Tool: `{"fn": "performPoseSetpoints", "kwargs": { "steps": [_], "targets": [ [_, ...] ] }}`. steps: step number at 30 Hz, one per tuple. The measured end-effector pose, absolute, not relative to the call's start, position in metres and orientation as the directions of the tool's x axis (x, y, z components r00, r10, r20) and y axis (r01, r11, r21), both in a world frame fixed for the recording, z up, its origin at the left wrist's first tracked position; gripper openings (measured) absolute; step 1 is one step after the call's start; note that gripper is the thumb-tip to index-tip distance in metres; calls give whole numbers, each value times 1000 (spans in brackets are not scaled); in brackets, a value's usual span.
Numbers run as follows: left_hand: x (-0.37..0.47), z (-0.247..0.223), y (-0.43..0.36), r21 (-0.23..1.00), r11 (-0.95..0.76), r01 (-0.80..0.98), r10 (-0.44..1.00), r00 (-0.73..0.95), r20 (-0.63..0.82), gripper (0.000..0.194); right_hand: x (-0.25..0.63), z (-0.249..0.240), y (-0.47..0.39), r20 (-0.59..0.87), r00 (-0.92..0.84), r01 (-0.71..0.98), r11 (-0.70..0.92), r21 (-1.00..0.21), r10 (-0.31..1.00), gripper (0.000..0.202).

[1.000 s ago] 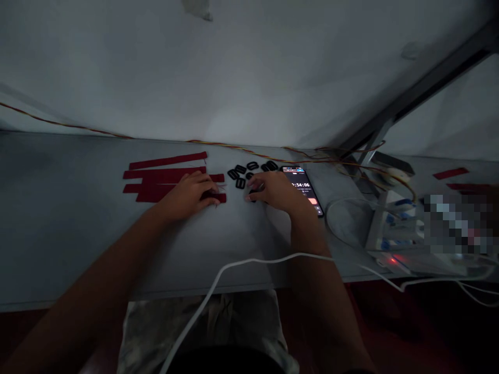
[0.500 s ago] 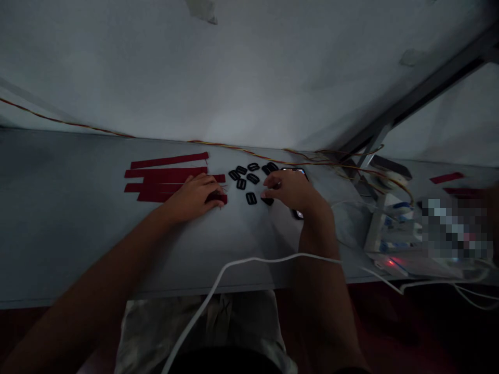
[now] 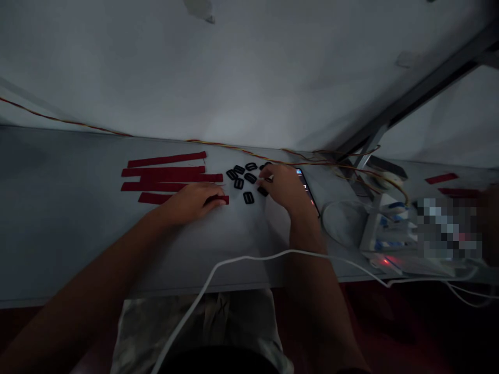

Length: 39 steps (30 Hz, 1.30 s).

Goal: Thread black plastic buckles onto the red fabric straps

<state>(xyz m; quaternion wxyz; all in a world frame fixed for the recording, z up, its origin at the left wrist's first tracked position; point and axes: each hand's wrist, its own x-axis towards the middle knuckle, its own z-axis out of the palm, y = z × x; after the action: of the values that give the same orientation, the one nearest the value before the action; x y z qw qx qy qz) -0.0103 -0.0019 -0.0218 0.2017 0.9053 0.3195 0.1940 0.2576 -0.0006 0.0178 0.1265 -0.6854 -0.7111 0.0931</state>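
Observation:
Several red strips (image 3: pixel 167 160) lie side by side on the grey table (image 3: pixel 218 249). My left hand (image 3: pixel 197 201) rests at their right ends, with fingers and thumb closed on the lowest red strip (image 3: pixel 224 199), whose end pokes out past the fingertips. To the right, several black slotted buckles (image 3: pixel 248 197) are spread in a loose group. My right hand (image 3: pixel 278 184) is over the right side of this group, fingers bent down among the buckles. Its fingertips are dim and partly cover the buckles, so whether one is gripped is not clear.
A phone (image 3: pixel 309 192) lies beyond my right wrist. A white cable (image 3: pixel 249 257) crosses above both the table's front edge and my right forearm. Twisted wires (image 3: pixel 249 152) run along the wall. At right are a clear round item (image 3: pixel 343 222), a white device (image 3: pixel 405 262) and more red strips (image 3: pixel 442 178).
My right hand has shifted left over the buckles, uncovering more of the phone. My left hand has drawn the lowest red strip slightly right and apart from the others.

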Motion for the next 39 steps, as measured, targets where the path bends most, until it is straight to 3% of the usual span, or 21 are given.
{"fn": "performPoseSetpoints", "kwargs": {
  "steps": [7,10,12,14,16,18,21,28,34,39],
  "targets": [
    [-7,-14,-8,552,-659,511,697,691,193,29,245,-3,13,52,-40,936,56,-349,998,33],
    [-6,-9,-9,613,-603,511,735,655,177,29,251,-7,17,87,-60,915,89,-394,994,26],
    [-7,-6,-10,694,-530,488,770,620,152,28,252,-6,18,155,-104,841,170,-514,982,18],
    [-7,-5,-10,777,-439,452,813,567,130,28,246,-3,15,199,-133,633,238,-737,971,21],
    [-8,-5,-9,833,-375,407,852,505,137,26,236,0,10,178,-154,311,219,-925,972,31],
    [-9,-4,-8,867,-353,352,871,463,167,26,223,1,4,120,-222,58,136,-989,968,39],
    [-11,-3,-6,901,-353,252,862,463,208,27,209,1,-2,62,-311,-79,39,-996,948,35],
    [-18,-1,-4,934,-302,191,825,543,156,30,210,0,-4,-100,-488,-97,-168,-981,867,34],
    [-22,2,-6,996,-60,71,835,550,11,26,205,1,-9,-108,-544,-91,-186,-978,832,34],
    [-23,1,-3,997,-24,74,842,540,-20,29,203,5,-9,-117,-491,-28,-150,-988,863,35]
  ]
}}
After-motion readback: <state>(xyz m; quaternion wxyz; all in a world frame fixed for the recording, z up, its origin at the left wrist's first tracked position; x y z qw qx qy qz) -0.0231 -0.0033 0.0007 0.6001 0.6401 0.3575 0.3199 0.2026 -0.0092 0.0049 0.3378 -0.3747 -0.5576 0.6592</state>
